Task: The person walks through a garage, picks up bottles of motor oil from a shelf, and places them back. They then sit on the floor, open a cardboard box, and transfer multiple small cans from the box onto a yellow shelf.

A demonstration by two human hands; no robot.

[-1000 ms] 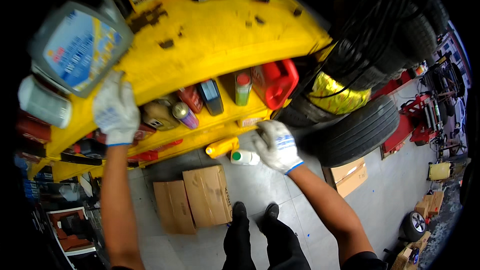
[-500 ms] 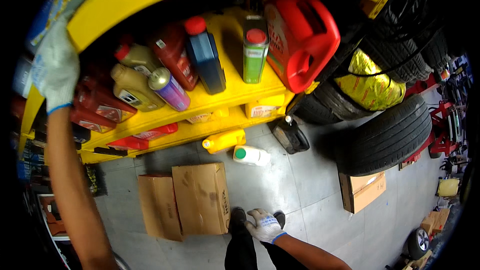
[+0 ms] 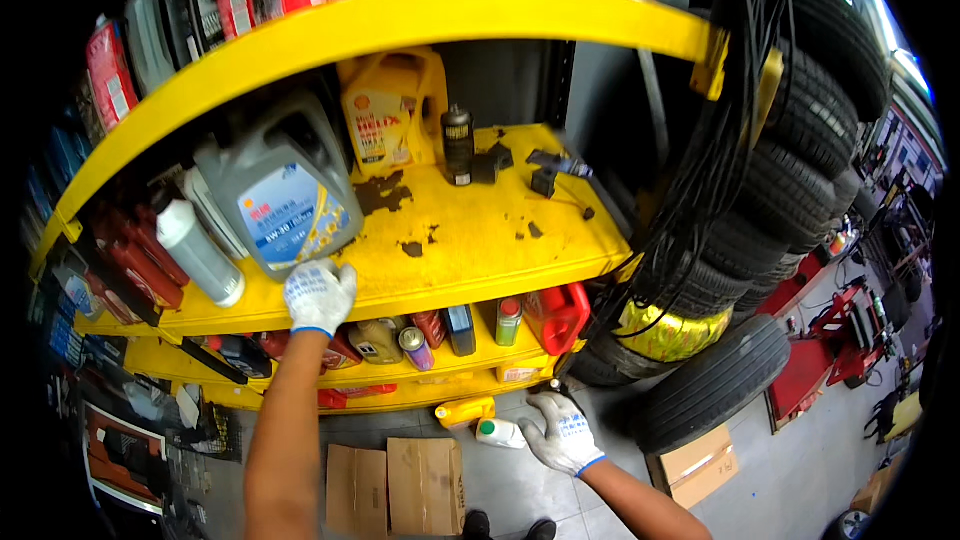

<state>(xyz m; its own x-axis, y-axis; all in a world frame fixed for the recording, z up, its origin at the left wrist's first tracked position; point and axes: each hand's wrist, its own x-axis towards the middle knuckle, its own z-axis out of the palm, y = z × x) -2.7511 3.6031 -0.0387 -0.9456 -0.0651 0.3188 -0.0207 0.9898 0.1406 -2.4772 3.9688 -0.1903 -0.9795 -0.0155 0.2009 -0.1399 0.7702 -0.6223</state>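
My left hand (image 3: 320, 297), in a white knit glove with a blue cuff, is against the lower front edge of a big grey oil jug (image 3: 292, 202) with a blue label. Its thumb stands apart at the right, and the fingers are foreshortened against the jug. Upright but slightly tilted in view, the jug rests on the yellow metal shelf (image 3: 470, 240). My right hand (image 3: 562, 437), gloved alike, hangs lower right in front of the shelf unit, fingers loosely apart and holding nothing. A grey bottle (image 3: 203, 252) stands left of the jug.
Behind the jug are a yellow oil jug (image 3: 392, 115) and a black spray can (image 3: 458, 145). Lower shelves carry several bottles and a red jug (image 3: 557, 317). Tyres (image 3: 790, 180) and hanging black cables (image 3: 690, 190) border the right. Cardboard boxes (image 3: 425, 488) lie on the floor.
The view has swung upward, showing the upper shelf and whole blue-labelled jug. My left hand stays by that jug, now at its lower edge; my right hand has risen from near my feet.
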